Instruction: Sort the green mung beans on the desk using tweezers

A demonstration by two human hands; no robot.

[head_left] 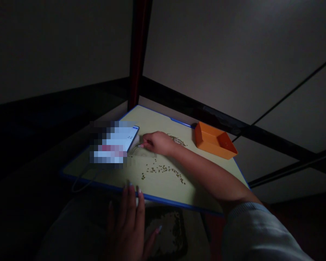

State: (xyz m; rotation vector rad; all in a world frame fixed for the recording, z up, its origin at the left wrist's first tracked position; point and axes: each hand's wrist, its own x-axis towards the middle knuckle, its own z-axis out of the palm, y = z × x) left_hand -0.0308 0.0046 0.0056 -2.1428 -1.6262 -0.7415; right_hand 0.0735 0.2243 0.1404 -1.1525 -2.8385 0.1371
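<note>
My right hand (158,142) is closed over the far middle of a pale tabletop (206,185) with a blue rim, its fingers curled and the thumb side pointing left. Beside its fingertips lies a clear, thin sheet-like thing (145,154), perhaps plastic; whatever is pinched there is too small to make out. Many small brown grains (164,169) are strewn in a loose arc nearer to me. Partly behind the right wrist sits a denser heap of grains (178,140). My left hand (132,221) is open, fingers stretched, its fingertips at the table's near edge.
A lit phone (130,139), partly blurred out, stands propped at the left, with a white cable (81,183) trailing off the edge. An orange open box (216,141) rests at the back right. Below the near edge is a dark-rimmed tray (183,235). Walls enclose the far side.
</note>
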